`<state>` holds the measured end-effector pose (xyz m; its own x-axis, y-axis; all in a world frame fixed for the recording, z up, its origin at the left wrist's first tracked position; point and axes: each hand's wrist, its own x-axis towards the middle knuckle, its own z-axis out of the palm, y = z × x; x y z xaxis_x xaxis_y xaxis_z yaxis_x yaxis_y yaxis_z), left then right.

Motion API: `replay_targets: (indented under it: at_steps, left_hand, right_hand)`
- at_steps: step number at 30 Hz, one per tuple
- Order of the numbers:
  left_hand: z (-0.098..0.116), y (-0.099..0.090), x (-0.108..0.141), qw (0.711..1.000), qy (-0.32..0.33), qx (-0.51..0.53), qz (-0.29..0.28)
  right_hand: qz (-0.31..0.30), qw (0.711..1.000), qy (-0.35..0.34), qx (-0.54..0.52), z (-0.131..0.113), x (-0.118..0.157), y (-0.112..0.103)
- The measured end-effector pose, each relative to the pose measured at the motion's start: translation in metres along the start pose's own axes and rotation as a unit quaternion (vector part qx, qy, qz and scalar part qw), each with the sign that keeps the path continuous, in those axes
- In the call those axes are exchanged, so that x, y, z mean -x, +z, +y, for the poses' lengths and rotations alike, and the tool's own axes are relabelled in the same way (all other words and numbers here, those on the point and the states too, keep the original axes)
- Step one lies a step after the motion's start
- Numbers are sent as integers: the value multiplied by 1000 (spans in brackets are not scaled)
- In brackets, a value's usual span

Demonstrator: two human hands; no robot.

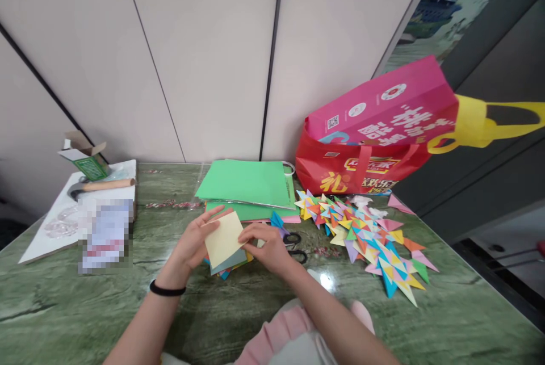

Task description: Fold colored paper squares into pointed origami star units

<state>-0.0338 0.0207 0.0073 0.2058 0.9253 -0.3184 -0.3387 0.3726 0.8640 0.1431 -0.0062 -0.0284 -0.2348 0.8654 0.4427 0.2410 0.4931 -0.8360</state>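
Note:
A pale yellow square of paper (223,240) is held up between both hands. My left hand (198,239) grips its left edge, thumb on top and fingers behind. My right hand (264,244) pinches the right corner. Below the sheet, a small stack of coloured squares (233,263) lies on the green marbled table (162,319), partly hidden by the sheet. Beyond the hands lie green sheets (247,182). Black-handled scissors (297,255) rest to the right of my right hand, near a blue folded piece (276,220).
Many folded paper triangles (361,229) spread across the right side. Behind them stands a red bag (315,160) with a pink bag (383,101) in it. At the left, a white board (46,240) bears a wooden-handled tool (108,184) and a green box (92,167).

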Motion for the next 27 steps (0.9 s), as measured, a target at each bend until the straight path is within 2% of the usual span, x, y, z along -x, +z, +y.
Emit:
replay_targets:
  at_steps: [5, 8, 10, 13, 16, 18, 20, 22, 24, 27]
  left_hand:
    - [2, -3, 3, 999, 1, -54, -8]
    - [2, -5, 1, 997, 15, -67, 28]
    - [2, -9, -2, 994, 37, -71, 77]
    - [2, -17, -7, 981, 67, -107, 145]
    - [1, -23, -10, 963, 84, -186, 176]
    - [-1, -24, -10, 949, 94, -242, 177]
    - [-2, -24, -10, 940, 94, -283, 163]
    - [-4, -23, -10, 937, 84, -306, 145]
    - [-5, -23, -11, 935, 76, -321, 133]
    - [-5, -23, -11, 931, 75, -331, 132]
  right_hand:
    - [-69, 997, -15, 13, -2, 7, 11]
    - [-88, 996, -21, 8, -5, 8, 12]
    - [-52, 998, 15, -11, -3, 7, 11]
    - [40, 992, 114, -22, 9, 3, 6]
    - [45, 969, 237, -58, 24, 0, 4]
    - [27, 961, 264, -76, 30, 1, 5]
    - [0, 965, 259, -41, 32, 4, 8]
    - [-40, 969, 237, 50, 29, 7, 12]
    - [-96, 960, 215, 151, 24, 9, 16]
    - [-137, 934, 208, 255, 16, 9, 20]
